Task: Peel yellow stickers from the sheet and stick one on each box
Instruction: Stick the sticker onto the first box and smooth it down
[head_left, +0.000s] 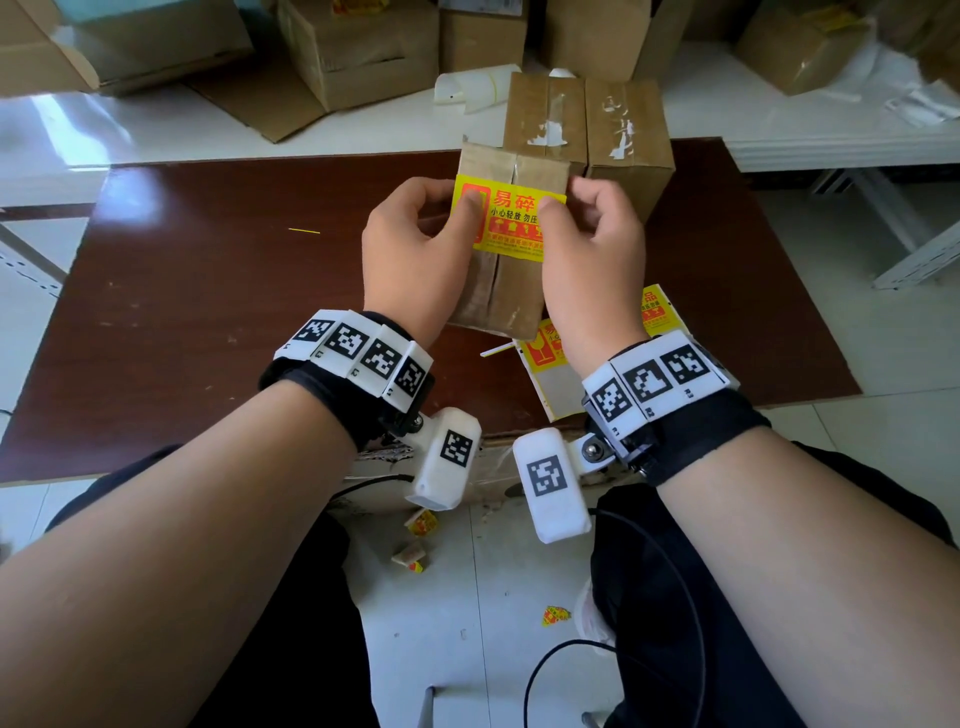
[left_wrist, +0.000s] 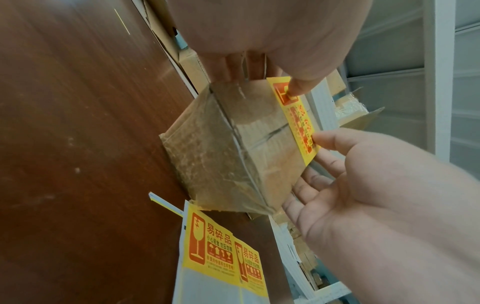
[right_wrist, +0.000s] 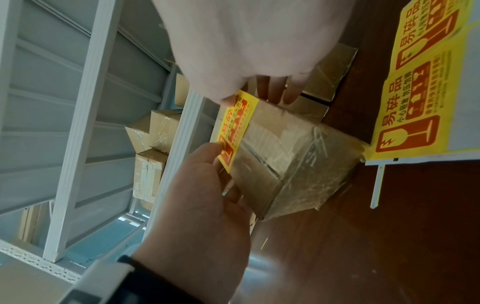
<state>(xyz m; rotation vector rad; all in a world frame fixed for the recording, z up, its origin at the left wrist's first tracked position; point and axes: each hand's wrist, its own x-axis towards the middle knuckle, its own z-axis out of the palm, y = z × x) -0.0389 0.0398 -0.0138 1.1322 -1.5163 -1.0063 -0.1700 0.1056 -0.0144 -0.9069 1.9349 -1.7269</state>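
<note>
1. One yellow sticker (head_left: 511, 221) lay atop the near box (head_left: 506, 270), frame centre.
2. My left hand (head_left: 410, 260) and right hand (head_left: 592, 254) each pinched it, thumbs on top.
3. Two stickers remained on the sheet (left_wrist: 221, 267), lower right.
4. Two more boxes (head_left: 587, 124) stood behind.

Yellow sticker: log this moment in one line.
yellow sticker over box top | left hand pinches left end | right hand pinches right end

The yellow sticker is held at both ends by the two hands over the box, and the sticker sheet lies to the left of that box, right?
Not quite: the sticker sheet lies to the right of the box, as the head view shows. The rest holds.
</note>
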